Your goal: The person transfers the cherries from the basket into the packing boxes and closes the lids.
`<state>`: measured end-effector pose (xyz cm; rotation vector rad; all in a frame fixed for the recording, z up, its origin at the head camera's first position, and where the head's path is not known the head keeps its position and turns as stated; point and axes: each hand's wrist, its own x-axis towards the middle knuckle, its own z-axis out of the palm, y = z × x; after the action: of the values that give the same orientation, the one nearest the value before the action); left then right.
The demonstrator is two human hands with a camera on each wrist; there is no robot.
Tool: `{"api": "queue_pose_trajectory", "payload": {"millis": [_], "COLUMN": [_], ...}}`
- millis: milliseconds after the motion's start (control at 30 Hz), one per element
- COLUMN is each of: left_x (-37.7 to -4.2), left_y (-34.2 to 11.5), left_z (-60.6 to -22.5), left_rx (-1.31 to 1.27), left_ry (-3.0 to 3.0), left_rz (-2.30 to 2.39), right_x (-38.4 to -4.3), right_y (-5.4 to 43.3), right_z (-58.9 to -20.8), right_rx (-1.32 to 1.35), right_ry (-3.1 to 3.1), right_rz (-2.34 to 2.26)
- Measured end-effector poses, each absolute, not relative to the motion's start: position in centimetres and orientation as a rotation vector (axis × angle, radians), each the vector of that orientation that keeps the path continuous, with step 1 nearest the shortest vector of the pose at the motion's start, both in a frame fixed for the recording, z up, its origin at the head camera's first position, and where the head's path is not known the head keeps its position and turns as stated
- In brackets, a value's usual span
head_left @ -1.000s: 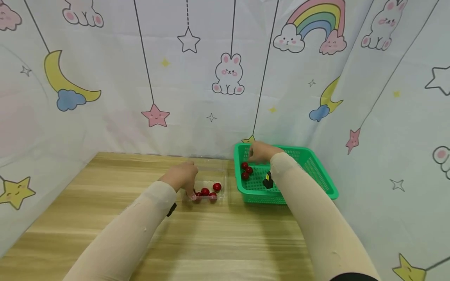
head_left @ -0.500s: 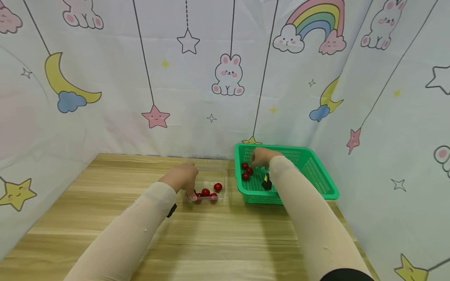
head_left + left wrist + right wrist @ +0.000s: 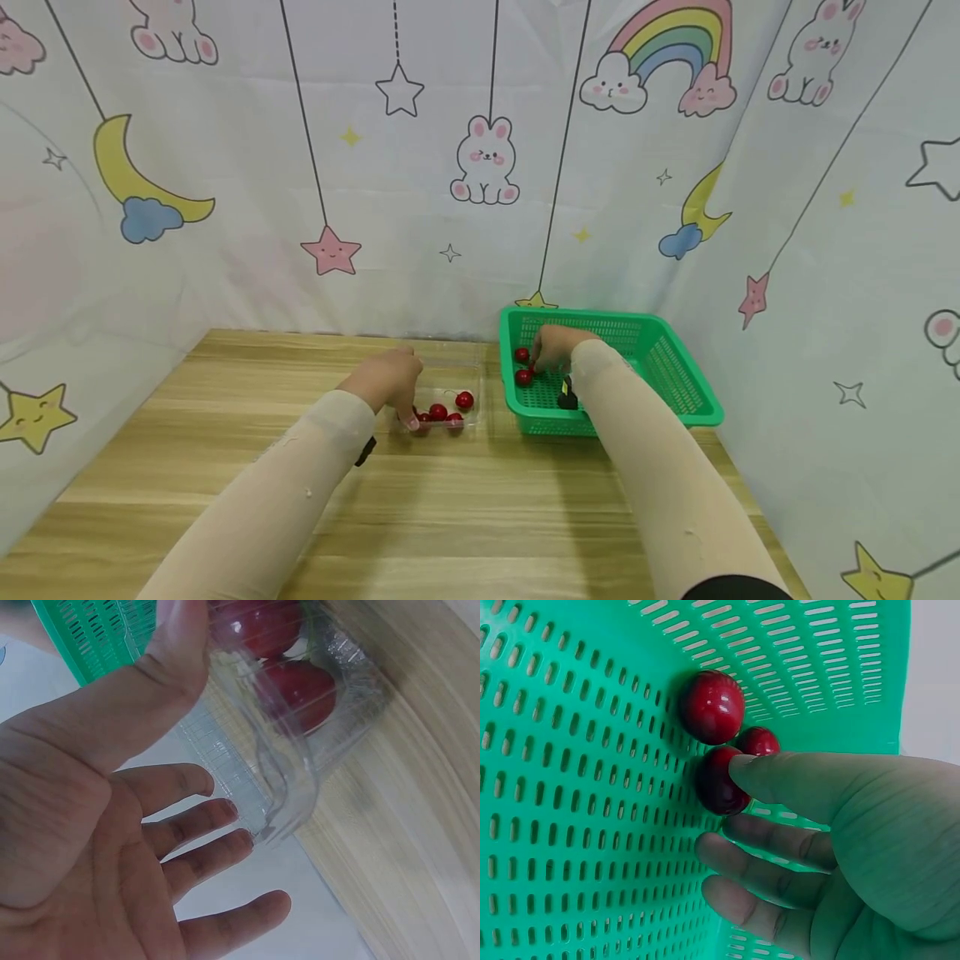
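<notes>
Under both your hands is the table with pale striped wood grain. Around your right hand stands the wide green plastic basket with slotted walls; further to the left, beside your left hand, is the clear plastic box. Your right hand is what has just changed: it has come lower in the basket, and it now mostly covers one glossy, round, dark-red cherry. So I judge that the work is down among the fruit, no longer above it. Half a second earlier this cherry could be seen clearly; the basket, the box and your left hand look the same as then. Your left fingers are loosely spread at the box, curled around nothing. Your right thumb lies against the cherry, with the forefinger just under it; whether they already pinch, I cannot tell. Beyond this thumb are two similar cherries, and several red cherries lie in the box by your left thumb.
</notes>
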<state>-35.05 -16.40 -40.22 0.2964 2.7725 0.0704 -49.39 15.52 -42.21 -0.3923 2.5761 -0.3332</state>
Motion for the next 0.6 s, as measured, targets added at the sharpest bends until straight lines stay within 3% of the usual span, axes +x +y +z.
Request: {"api": "queue_pose_trajectory", "payload": {"millis": [600], "left_x": [-34.83], "left_y": [-16.36], "left_z": [-40.05], "left_rx": [0.311], "left_ry": [2.776], "left_rz": [0.053], "right_x": [-49.46], "right_y": [15.46], "right_z": [-42.63], "right_rx": [-0.402], "right_ry": [2.547], "right_rz": [-0.346]}}
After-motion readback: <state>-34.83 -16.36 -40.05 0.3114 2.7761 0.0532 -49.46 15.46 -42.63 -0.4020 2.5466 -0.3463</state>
